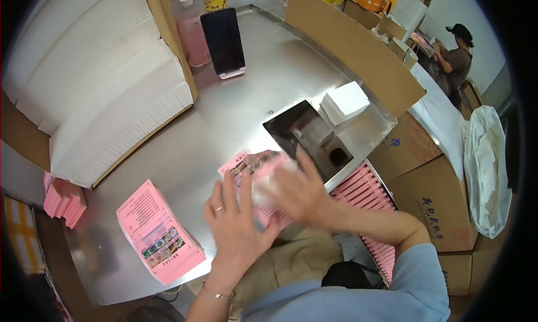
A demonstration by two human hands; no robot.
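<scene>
A pink printed sleeve point(245, 164) lies on the metal table in front of me, partly under my hands. My left hand point(238, 229), with a ring on one finger, rests over its near left part, fingers spread. My right hand point(305, 196) is blurred by motion and bent over a white folded tissue point(268, 189), which it seems to grip above the sleeve. The tissue's outline is smeared. A thick stack of pink printed sleeves point(159, 232) stands on the table left of my left hand.
A carton of white folded tissues point(123, 115) fills the left. Beyond my right hand are a dark recessed tray point(308, 137) and a white stack point(344, 102). Pink packs point(364, 190) fill a box at right. A phone point(223, 42) stands at the back; another person point(457, 61) sits far right.
</scene>
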